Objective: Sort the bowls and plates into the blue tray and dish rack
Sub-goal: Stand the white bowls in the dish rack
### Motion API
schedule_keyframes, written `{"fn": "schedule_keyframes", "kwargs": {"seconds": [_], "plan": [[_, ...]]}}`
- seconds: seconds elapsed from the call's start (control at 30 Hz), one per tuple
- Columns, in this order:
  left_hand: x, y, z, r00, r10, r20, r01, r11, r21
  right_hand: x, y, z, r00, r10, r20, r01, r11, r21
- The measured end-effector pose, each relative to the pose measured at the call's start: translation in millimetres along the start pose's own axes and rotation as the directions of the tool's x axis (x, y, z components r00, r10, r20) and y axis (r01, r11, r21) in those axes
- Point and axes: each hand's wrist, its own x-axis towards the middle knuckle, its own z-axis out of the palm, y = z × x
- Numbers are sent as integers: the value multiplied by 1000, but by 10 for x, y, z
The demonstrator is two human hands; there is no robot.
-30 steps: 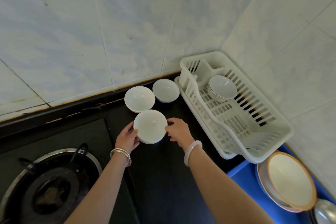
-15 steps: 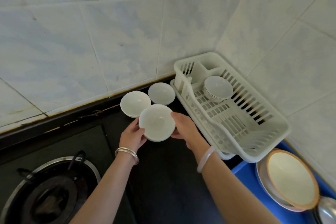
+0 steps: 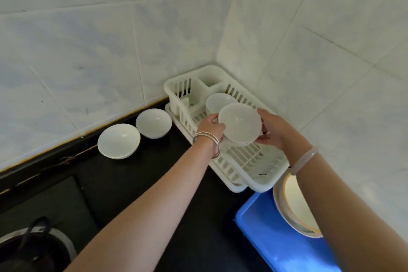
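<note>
Left hand (image 3: 210, 127) and right hand (image 3: 274, 131) grip one white bowl (image 3: 239, 122).

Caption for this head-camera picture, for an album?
Left hand and right hand hold a white bowl over the dish rack; two bowls wait on the counter.

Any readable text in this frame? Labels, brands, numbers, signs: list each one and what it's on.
None: no word, label, brand, number or sign can be read in this view.
Held bowl, bowl in the rack, counter bowls: plain white, no print visible.
Dish rack, blue tray, plates: no marking visible.
Wall tiles: only marbling and specks.
</note>
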Motion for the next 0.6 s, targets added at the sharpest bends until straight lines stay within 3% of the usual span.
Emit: {"fn": "schedule_keyframes", "kwargs": {"seconds": [0.1,0.3,0.43,0.6], "plan": [[203,-106,338,997,-65,47,58,990,130,242,166,-220,996,87,-21,-86,996,31],[491,-367,682,967,-231,107,204,954,218,572,430,-432,984,174,-24,-174,985,0],[633,-490,761,970,-231,72,188,907,376,718,491,-464,982,187,-24,-189,976,-108],[732,-555,812,975,-219,48,188,916,354,807,487,-460,976,211,-50,-217,962,-165]]}}
